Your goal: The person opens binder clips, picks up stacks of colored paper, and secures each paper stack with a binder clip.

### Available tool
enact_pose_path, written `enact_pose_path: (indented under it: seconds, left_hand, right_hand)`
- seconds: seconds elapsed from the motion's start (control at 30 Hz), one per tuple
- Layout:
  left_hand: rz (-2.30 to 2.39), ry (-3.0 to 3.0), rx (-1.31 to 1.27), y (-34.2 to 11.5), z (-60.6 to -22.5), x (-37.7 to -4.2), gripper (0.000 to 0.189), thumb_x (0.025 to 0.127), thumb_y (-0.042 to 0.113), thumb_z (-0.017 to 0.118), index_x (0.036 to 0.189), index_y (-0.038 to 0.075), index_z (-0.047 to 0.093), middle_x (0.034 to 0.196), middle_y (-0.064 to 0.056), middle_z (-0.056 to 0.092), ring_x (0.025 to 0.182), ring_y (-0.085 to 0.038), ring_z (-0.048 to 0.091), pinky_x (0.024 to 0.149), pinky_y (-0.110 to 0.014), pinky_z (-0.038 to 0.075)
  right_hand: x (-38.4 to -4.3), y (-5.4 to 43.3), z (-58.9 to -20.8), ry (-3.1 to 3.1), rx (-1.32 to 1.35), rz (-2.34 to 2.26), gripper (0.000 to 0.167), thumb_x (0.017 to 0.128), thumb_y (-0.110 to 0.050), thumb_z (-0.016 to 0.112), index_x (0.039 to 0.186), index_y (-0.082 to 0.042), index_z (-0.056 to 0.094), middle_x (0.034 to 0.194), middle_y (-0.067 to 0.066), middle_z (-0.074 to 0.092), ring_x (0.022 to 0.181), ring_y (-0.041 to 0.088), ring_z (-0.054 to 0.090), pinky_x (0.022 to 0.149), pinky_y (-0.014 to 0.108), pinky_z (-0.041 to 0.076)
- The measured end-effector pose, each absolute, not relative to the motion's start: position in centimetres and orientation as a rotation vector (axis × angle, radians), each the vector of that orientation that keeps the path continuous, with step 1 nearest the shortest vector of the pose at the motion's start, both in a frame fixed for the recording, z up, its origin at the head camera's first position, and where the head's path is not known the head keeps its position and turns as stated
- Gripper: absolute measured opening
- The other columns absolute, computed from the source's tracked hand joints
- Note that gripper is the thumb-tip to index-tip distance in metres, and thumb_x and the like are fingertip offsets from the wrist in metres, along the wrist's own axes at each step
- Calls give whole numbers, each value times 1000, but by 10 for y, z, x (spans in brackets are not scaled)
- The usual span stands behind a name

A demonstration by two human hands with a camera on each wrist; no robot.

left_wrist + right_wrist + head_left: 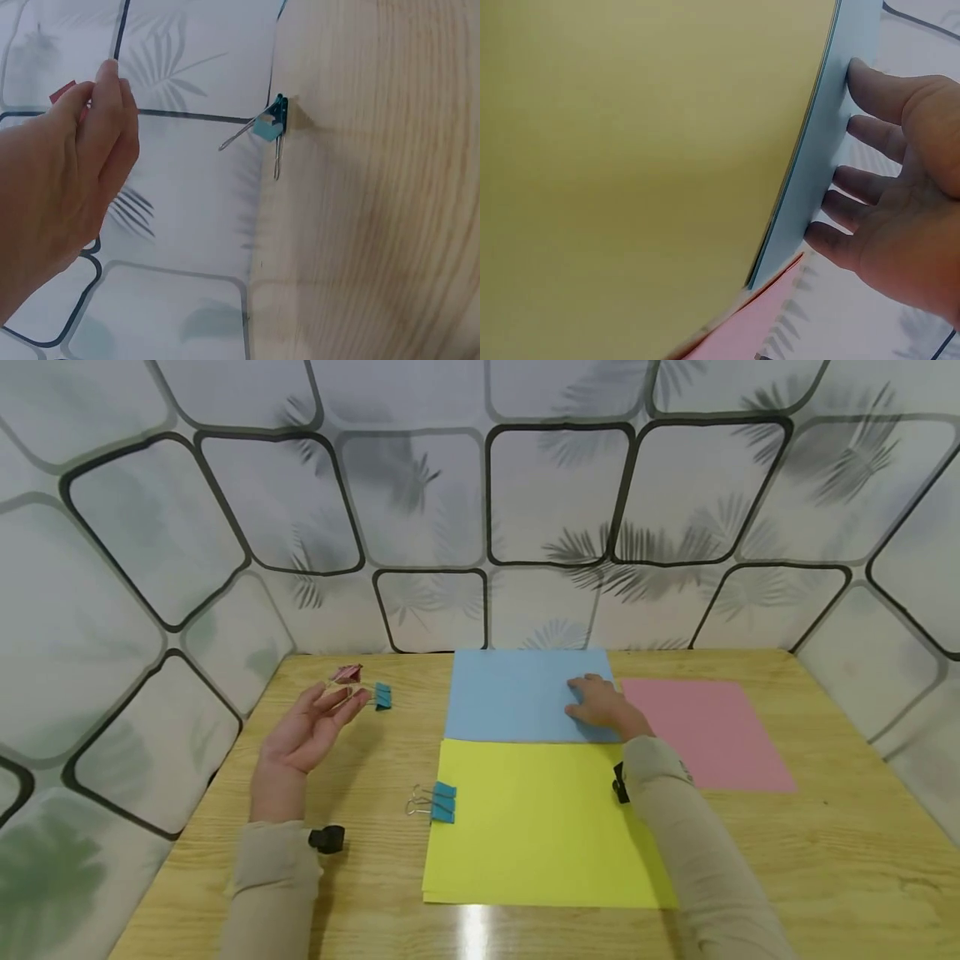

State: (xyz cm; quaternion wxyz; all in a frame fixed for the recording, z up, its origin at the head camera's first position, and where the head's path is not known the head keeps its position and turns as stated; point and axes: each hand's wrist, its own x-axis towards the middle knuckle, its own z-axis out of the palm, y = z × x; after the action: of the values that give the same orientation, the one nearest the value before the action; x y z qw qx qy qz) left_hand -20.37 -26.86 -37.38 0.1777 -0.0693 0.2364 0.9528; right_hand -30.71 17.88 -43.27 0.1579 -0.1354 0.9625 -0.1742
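My left hand (311,727) is raised over the left side of the table and pinches a pink binder clip (347,674) by its wire handles. In the left wrist view the fingers hide most of that clip. Just beyond the fingertips, a blue binder clip (383,697) stands on the table. With its fingertips, my right hand (600,702) touches the right part of a blue sheet (517,693). Below it lie yellow sheets (547,827), their top edge meeting the blue. Another blue binder clip (443,802) grips the yellow sheets' left edge.
A pink sheet (712,735) lies on the wooden table (847,852) at the right, partly behind my right forearm. Patterned cloth (555,493) rises along the table's back and sides.
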Motion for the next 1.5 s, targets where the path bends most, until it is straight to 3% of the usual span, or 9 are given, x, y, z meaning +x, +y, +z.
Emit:
enact_pose_path:
  seconds: [0.07,0.17,0.27,0.33,0.53,0.9,1.17,1.3,1.5]
  left_hand:
    - [2688,620,-198,-267,-375,-205,75,106,20,46,158,14,-8,159,-14,10,151,-21,12,117,-22,24]
    - [2652,708,-171,-264,-375,-206,57,105,25,47,152,7,21,136,-13,41,136,-24,43,113,-29,36]
    - [2621,798,-157,-261,-374,-206,38,105,29,47,132,2,46,119,-13,53,112,-23,56,102,-32,46]
    - [2616,841,-151,-259,-374,-205,35,105,31,47,123,2,53,118,-14,54,110,-21,57,97,-31,48]
    - [2621,958,-76,-257,-375,-203,35,105,34,42,124,6,51,123,-16,50,115,-20,55,98,-26,47]
    - [2590,1135,-48,-255,-374,-204,32,106,31,41,131,10,39,118,-14,59,112,-19,58,93,-26,51]
    - [2551,1210,-28,-249,-371,-204,43,107,32,38,140,5,31,120,-16,57,114,-21,59,95,-28,51]
    - [2539,1250,-17,-247,-370,-203,39,108,30,37,137,5,34,121,-17,56,114,-22,60,96,-28,52]
    - [2563,1327,-81,-249,-371,-201,27,108,22,40,125,5,52,122,-17,55,112,-22,62,97,-30,51]
  right_hand:
    - [-308,177,-433,2759,-363,-494,63,103,-26,52,150,8,29,155,35,21,141,54,23,112,65,26]
    - [-309,174,-433,2765,-296,-474,68,102,-27,53,147,16,26,152,38,23,139,54,25,113,61,28]
    - [-309,173,-430,2779,-214,-449,73,100,-32,57,142,21,29,147,40,30,134,55,31,111,60,32]
    - [-307,174,-427,2786,-159,-457,74,98,-34,60,139,21,34,142,41,34,131,56,34,107,61,35]
    - [-304,176,-423,2793,-48,-534,78,92,-39,69,132,22,42,133,44,38,126,59,34,102,63,36]
    - [-311,174,-419,2791,141,-434,114,81,-54,76,138,27,20,128,50,33,114,56,40,95,58,41]
    - [-310,171,-408,2725,275,-543,117,77,-51,82,141,25,19,124,47,35,99,46,40,84,53,42]
    - [-313,171,-408,2699,313,-598,116,74,-48,86,142,22,23,124,44,37,104,49,41,87,55,43]
    - [-314,169,-406,2628,322,-701,113,76,-39,86,146,20,18,132,43,34,120,56,39,99,60,41]
